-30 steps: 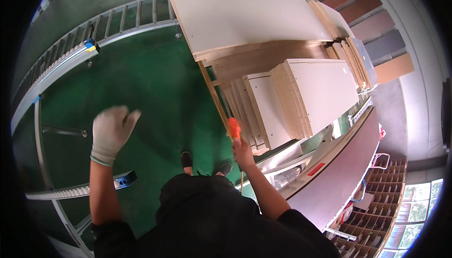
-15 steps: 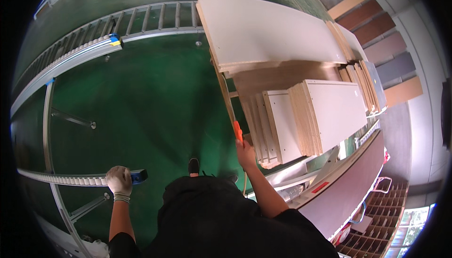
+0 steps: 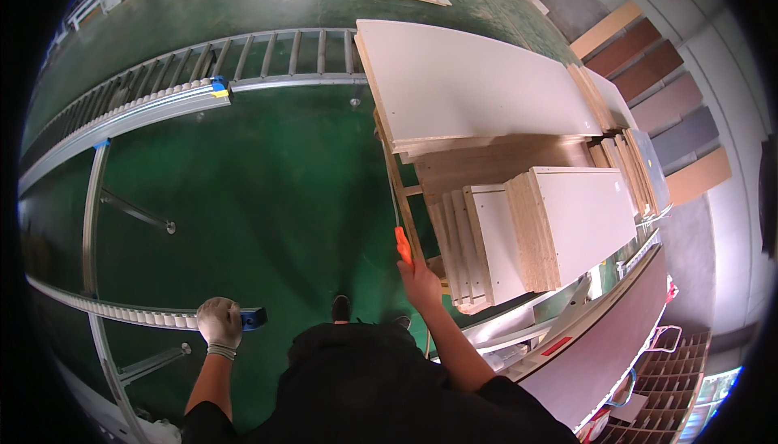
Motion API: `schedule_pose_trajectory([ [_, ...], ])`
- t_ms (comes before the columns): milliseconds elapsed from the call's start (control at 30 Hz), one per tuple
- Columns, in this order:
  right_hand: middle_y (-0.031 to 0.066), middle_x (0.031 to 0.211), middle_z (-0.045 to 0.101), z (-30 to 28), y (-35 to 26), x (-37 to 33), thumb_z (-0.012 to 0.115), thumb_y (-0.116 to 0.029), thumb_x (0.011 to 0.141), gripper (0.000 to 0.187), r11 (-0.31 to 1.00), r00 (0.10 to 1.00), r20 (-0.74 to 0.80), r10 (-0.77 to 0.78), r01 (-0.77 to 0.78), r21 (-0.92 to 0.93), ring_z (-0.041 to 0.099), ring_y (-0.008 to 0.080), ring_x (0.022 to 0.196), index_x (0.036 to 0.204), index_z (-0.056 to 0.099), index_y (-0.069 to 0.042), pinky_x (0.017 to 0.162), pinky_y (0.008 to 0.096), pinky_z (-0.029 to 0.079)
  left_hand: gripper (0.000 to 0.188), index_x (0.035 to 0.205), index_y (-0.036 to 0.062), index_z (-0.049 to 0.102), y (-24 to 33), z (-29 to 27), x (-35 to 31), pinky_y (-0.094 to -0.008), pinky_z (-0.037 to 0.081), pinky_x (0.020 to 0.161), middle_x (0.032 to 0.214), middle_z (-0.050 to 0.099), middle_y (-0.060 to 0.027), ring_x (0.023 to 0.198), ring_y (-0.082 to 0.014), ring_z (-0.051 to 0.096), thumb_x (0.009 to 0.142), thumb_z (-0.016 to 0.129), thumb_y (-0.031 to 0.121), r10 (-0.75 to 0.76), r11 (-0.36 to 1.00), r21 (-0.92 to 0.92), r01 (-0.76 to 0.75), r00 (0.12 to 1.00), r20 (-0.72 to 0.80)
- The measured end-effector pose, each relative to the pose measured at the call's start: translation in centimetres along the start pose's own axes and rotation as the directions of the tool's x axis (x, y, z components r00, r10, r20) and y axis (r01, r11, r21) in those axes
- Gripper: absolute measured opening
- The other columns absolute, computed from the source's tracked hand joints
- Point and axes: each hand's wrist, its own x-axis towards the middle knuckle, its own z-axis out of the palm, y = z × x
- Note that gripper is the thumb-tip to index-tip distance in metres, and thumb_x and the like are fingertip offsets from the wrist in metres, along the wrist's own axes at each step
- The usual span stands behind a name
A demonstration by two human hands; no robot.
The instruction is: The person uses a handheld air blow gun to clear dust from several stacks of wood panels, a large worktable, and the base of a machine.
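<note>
My left hand point(image 3: 219, 322), in a pale work glove, is closed over a narrow rail with white rollers point(image 3: 154, 315), close to its blue end cap point(image 3: 254, 319). My bare right hand point(image 3: 421, 285) grips an orange air blow gun point(image 3: 403, 245) with a thin nozzle pointing away from me. A thin hose trails below that hand. Just right of the blow gun lie stacked white-faced boards point(image 3: 583, 221) with bare chipboard edges, and a longer stack of white panels point(image 3: 478, 79) lies beyond them.
A roller conveyor point(image 3: 295, 53) and a second roller rail point(image 3: 154, 112) run across the far left. Metal legs point(image 3: 91, 217) stand on the green floor point(image 3: 243, 185). Right of me is a large brownish panel point(image 3: 600, 343); coloured sample boards point(image 3: 656, 67) line the wall.
The view has tilted up slightly, so the scene sits lower in the picture. My right hand and the blow gun have shifted a little left relative to the boards. My left hand keeps its grip.
</note>
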Motion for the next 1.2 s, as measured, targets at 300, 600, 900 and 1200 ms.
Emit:
schedule_pose_trajectory([
  [300,0.0253,0.1,0.071,1.1,-1.5,7.5,0.049,-0.061,0.101,0.06,0.999,1.0,0.027,-0.003,0.002,0.048,0.067,0.0465,0.098,0.107,0.063,-0.003,0.085,0.0552,0.051,0.014,0.076,0.0112,0.066,0.0,-0.1,-0.1,-0.0488,0.049,0.085,0.084,0.068,-0.0084,0.089,-0.0335,0.065,0.084,0.063,0.023,0.05,0.998,-0.029,-0.053,0.995,-0.084],
  [600,0.0239,0.095,0.069,-1.9,-5.7,5.6,0.054,-0.058,0.101,0.055,0.978,0.997,0.003,-0.073,0.071,0.195,0.067,0.0458,0.095,0.104,0.06,-0.003,0.08,0.0528,0.051,0.012,0.078,0.0106,0.066,0.3,-0.5,0.1,-0.0489,0.049,0.083,0.085,0.068,-0.008,0.087,-0.0341,0.065,0.082,0.062,0.022,0.061,0.996,-0.057,-0.066,0.994,-0.094],
  [900,0.0145,0.074,0.061,-3.5,3.2,-0.9,0.057,-0.049,0.102,0.047,0.972,0.993,0.07,0.095,-0.108,0.211,0.064,0.0313,0.064,0.1,0.058,-0.002,0.06,0.0445,0.049,0.013,0.08,0.0099,0.066,-0.1,0.2,-0.1,-0.0491,0.049,0.085,0.088,0.069,-0.0094,0.09,-0.0351,0.065,0.082,0.059,0.021,0.058,0.996,-0.061,-0.062,0.995,-0.077],
  [1200,-0.001,0.067,0.046,-8.3,8.3,-2.7,0.053,-0.048,0.106,0.042,0.567,0.879,0.019,0.476,-0.324,0.757,0.045,0.0116,0.047,0.093,0.054,-0.008,0.045,0.0297,0.039,0.019,0.084,0.0078,0.064,-0.6,0.9,-0.6,-0.0497,0.048,0.086,0.091,0.066,-0.0114,0.093,-0.0362,0.063,0.089,0.056,0.025,0.067,0.998,-0.005,-0.067,0.997,-0.041],
])
